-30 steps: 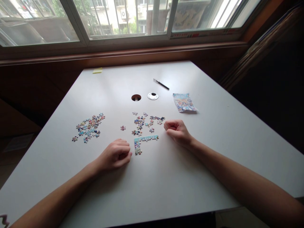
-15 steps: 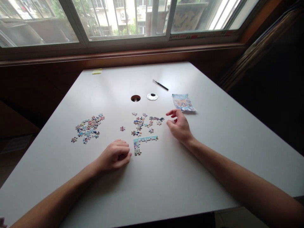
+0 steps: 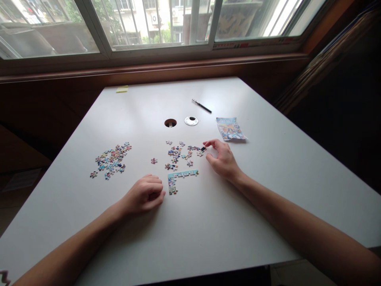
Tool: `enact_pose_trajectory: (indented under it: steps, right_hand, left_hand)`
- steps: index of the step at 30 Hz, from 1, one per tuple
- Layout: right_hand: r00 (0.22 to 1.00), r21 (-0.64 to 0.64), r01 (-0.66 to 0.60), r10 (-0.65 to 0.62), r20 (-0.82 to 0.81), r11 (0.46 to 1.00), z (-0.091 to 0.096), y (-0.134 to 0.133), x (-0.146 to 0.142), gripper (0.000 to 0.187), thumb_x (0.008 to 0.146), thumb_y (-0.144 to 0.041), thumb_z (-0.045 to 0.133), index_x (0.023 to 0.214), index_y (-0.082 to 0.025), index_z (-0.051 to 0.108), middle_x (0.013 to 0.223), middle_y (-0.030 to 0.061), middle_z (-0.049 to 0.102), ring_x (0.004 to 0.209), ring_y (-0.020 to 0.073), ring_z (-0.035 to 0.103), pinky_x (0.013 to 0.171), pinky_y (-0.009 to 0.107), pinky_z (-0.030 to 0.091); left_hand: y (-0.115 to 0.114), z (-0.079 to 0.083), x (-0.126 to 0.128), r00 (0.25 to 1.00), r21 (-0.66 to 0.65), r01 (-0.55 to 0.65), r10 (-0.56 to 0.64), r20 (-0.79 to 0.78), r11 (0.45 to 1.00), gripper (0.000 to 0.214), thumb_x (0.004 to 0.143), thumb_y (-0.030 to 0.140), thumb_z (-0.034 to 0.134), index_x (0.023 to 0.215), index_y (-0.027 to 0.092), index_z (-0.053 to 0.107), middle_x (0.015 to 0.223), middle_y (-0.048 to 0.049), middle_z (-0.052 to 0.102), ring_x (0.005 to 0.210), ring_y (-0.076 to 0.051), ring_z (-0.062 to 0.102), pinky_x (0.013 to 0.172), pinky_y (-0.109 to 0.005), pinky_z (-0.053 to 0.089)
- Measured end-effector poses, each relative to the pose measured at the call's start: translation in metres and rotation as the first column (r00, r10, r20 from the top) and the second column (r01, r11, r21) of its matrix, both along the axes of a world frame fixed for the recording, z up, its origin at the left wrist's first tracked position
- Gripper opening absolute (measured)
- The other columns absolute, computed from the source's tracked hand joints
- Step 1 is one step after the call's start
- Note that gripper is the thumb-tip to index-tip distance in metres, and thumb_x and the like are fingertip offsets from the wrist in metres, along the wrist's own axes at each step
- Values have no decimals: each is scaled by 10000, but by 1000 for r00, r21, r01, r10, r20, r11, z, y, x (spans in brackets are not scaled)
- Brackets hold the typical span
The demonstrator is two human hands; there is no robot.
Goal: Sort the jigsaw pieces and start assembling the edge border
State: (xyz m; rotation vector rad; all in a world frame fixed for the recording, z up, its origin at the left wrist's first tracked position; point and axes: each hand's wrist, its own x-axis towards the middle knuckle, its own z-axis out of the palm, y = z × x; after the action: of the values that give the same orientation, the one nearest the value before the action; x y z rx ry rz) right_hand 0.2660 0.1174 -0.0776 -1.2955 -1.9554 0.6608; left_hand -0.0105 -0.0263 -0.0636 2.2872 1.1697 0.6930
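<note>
My right hand (image 3: pixel 222 159) hovers at the right end of a loose group of jigsaw pieces (image 3: pixel 174 154), thumb and forefinger apart beside a dark piece (image 3: pixel 203 149). Nothing shows between those fingers. My left hand (image 3: pixel 149 192) rests on the table with its fingers curled closed; no object is visible in it. Just right of the left hand lies a joined corner strip of puzzle (image 3: pixel 183 174), an L shape with a light blue top edge. A single piece (image 3: pixel 154 161) sits alone above the left hand.
A larger heap of puzzle pieces (image 3: pixel 111 161) spreads over the left of the white table (image 3: pixel 226 234). Behind my right hand lies a printed picture sheet (image 3: pixel 230 128). Farther back are a pen (image 3: pixel 201 106), a round cable hole (image 3: pixel 170 123), its metal cover (image 3: pixel 191 120) and a yellow sticky note (image 3: pixel 122 89).
My right hand has moved slightly left, its fingertips coming to the dark piece at the group's right end. My left hand has stayed in place.
</note>
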Motion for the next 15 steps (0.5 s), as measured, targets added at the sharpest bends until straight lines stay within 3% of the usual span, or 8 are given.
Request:
enact_pose_trajectory:
  steps: [11, 13, 15]
  right_hand:
    - [999, -3, 2, -2, 40, 1000, 2, -1, 0, 334, 731, -149, 543, 1039, -237, 638, 1149, 50, 713, 1123, 292, 534, 1036, 467, 400]
    - [999, -3, 2, -2, 41, 1000, 2, -1, 0, 336, 732, -149, 543, 1044, -234, 635, 1143, 54, 714, 1118, 296, 531, 1034, 471, 399]
    - [999, 0, 9, -9, 40, 1000, 3, -2, -1, 334, 730, -146, 544, 1041, -233, 630, 1141, 54, 715, 1117, 299, 526, 1035, 471, 397]
  left_hand:
    - [0, 2, 1, 1000, 25, -17, 18, -11, 1000, 370, 912, 144, 482, 614, 208, 271, 577, 22, 392, 586, -143, 383, 643, -292, 385]
    - [-1, 3, 3, 995, 80, -102, 103, -14, 992, 260, 896, 158, 515, 670, 211, 395, 690, -16, 529, 698, -167, 496, 708, -302, 441]
    - [-2, 3, 6, 974, 168, -214, 224, -40, 962, 32, 874, 183, 556, 879, 207, 536, 973, -83, 651, 974, -228, 577, 892, -369, 472]
